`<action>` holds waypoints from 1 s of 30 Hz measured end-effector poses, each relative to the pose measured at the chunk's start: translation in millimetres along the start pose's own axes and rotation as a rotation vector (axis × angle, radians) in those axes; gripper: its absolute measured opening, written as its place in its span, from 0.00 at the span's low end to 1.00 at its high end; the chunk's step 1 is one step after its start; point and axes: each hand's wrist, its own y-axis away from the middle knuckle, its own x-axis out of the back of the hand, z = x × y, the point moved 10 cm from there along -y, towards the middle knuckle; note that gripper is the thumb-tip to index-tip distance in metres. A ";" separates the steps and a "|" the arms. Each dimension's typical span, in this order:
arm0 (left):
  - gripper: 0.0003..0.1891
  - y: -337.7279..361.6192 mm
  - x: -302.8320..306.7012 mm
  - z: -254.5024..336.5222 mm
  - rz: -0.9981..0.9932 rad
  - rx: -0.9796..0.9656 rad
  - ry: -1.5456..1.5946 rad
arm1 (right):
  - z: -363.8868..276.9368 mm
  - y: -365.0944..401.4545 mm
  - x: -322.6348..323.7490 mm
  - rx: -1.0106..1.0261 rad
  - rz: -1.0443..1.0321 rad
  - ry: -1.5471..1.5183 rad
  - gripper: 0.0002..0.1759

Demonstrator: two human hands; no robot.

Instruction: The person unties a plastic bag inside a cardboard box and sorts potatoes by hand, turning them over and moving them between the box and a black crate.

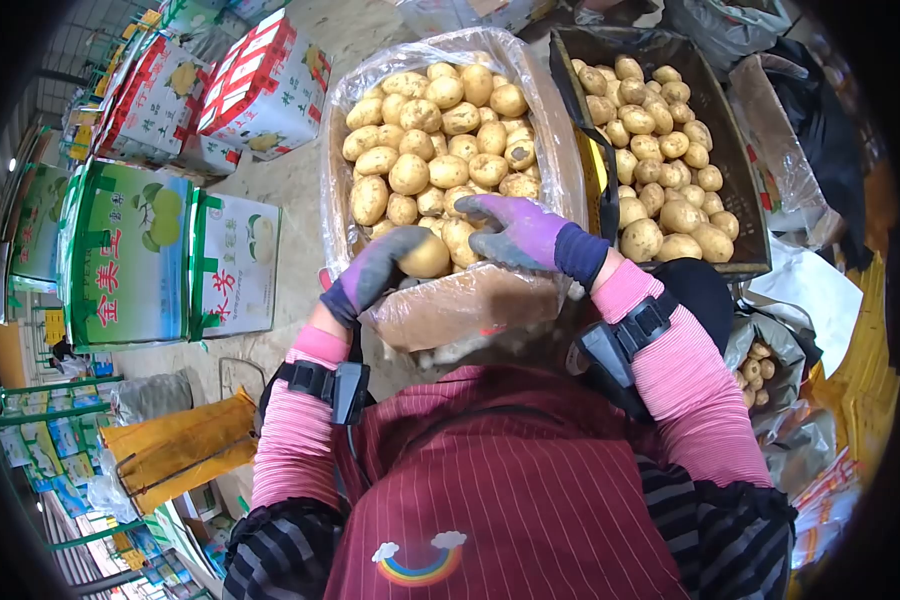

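A cardboard box lined with clear plastic (470, 300) stands in front of me, filled with potatoes (422, 116). My left hand (372, 272), in a purple and grey glove, is closed on a potato (425, 257) at the box's near left corner. In a matching glove, my right hand (530, 235) rests over the near right part of the heap. Its fingers are spread and stretched toward the potatoes below, and its palm is turned away from view. A dark crate (745, 190) of more potatoes (660, 140) stands to the right.
Printed cartons (130, 255) and red-and-white boxes (265, 85) are stacked at left. A bag of potatoes (757, 370) lies by my right side. An open cardboard box (780, 150) sits beyond the crate. Yellow sheeting (185, 445) hangs over a frame at lower left.
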 end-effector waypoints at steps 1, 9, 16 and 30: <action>0.34 -0.6 2.9 -2.4 0.012 0.044 0.302 | 0.0 -0.9 0.4 0.009 -0.004 -0.029 0.35; 0.33 5.5 -14.4 68.2 0.280 -0.198 -0.470 | -17.4 1.7 3.1 0.143 0.064 -0.574 0.42; 0.21 -19.4 70.8 85.1 0.762 -0.330 -0.551 | 51.1 19.8 99.1 0.024 0.625 -1.228 0.32; 0.32 -57.4 50.3 82.6 0.574 -0.402 -0.677 | 17.0 25.2 97.0 -0.060 0.504 -0.856 0.30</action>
